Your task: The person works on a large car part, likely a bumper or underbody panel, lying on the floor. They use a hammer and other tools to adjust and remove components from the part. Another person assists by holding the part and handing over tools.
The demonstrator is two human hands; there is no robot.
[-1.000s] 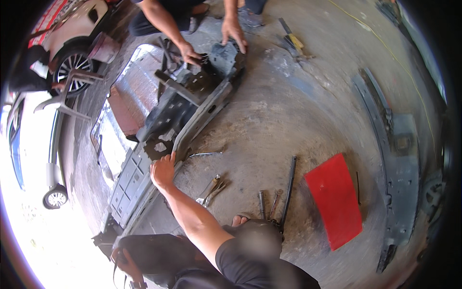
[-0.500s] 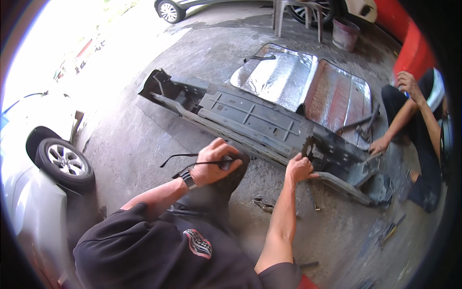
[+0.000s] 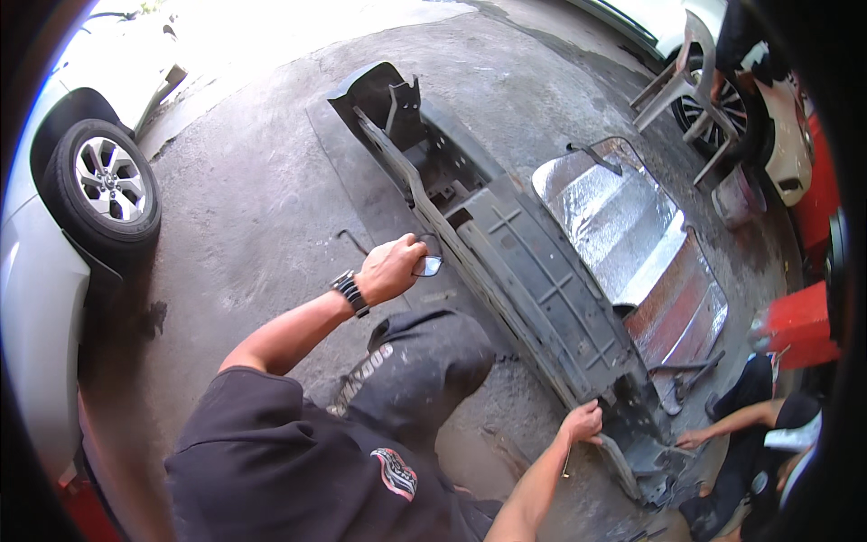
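Observation:
My left hand is closed round a pair of eyeglasses. One lens shows under the fingers, and a dark temple arm sticks out behind the hand. On the ground ahead lies a long, dark grey metal car body panel with raised ribs and a boxed section at each end. My right hand has its fingers closed on the panel's near edge, close to its right end. Beyond that end a crouching person's hand reaches to the panel.
Silver folding sunshade lies behind the panel, with metal tools at its near end. A plastic chair and a bucket stand at the far right. At my left is a parked car's wheel. Red stand at right.
The view has turned, so the panel now runs more steeply from upper left to lower right. Both my hands keep their holds; the glasses have tilted, showing a lens more clearly.

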